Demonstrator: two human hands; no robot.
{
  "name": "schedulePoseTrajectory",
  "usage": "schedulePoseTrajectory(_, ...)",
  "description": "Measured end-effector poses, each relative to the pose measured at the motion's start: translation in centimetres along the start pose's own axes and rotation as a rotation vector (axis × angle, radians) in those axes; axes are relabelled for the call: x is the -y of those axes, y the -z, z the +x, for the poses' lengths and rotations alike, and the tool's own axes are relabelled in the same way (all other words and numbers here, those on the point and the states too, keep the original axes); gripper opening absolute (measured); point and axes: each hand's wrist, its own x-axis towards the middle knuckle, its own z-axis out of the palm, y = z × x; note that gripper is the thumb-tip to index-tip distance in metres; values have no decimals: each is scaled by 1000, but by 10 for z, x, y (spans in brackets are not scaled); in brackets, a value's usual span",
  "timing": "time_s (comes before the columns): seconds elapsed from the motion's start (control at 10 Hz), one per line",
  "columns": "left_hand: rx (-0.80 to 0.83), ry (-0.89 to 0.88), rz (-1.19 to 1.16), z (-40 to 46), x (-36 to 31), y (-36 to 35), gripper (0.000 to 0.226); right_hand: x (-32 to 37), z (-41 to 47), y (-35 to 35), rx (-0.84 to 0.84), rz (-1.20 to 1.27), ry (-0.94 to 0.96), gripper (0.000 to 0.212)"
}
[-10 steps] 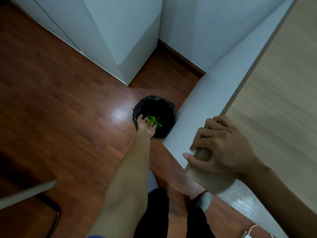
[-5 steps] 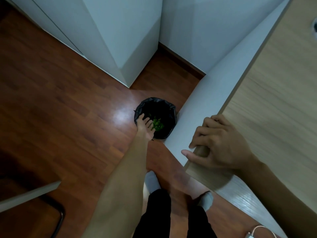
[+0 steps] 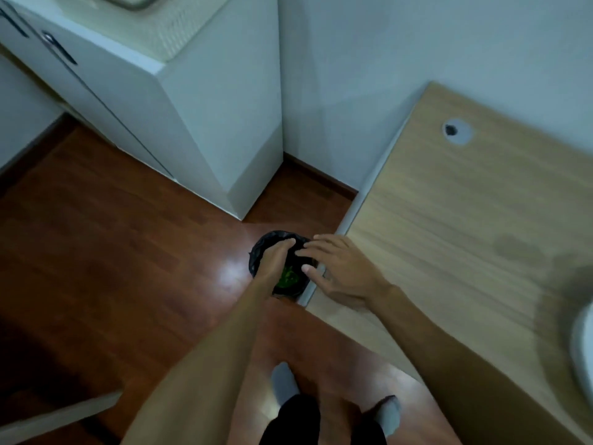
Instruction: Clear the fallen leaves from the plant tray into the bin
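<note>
The green leaves (image 3: 287,277) lie in a loose heap at the bottom of the bin (image 3: 256,256), a small round bin lined with a black bag. It stands on the dark wooden floor (image 3: 112,252), tucked against the near left corner of the desk (image 3: 449,236) and just in front of the white cabinet (image 3: 205,117) that fills the room corner. Both hands hang over the bin's mouth. The left hand (image 3: 275,256) reaches down over the left rim, its fingers loosely curled and pointing toward the far rim, with nothing visibly held in it. The right hand (image 3: 337,271) spreads flat beside it, fingers apart and empty, its fingertips over the right rim and its palm above the desk's near left corner; whether it touches the desk edge I cannot tell. The two hands are nearly touching at the fingertips. The desk top is pale wood with a round cable hole (image 3: 457,131) near its far edge, and a blurred white object (image 3: 582,345) is cut off along the right of the view. Two feet in grey socks (image 3: 284,382) stand on the floor below the arms.
</note>
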Motion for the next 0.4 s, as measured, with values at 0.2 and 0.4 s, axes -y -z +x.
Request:
schedulePoseTrajectory(0.2, 37, -281, 255, -62, -94, -16, 41, -6, -30, 77, -67, 129, -209, 57)
schedulePoseTrajectory(0.4, 127, -467, 633, -107, -180, -53, 46, -41, -99, 178, -73, 62, -375, 64)
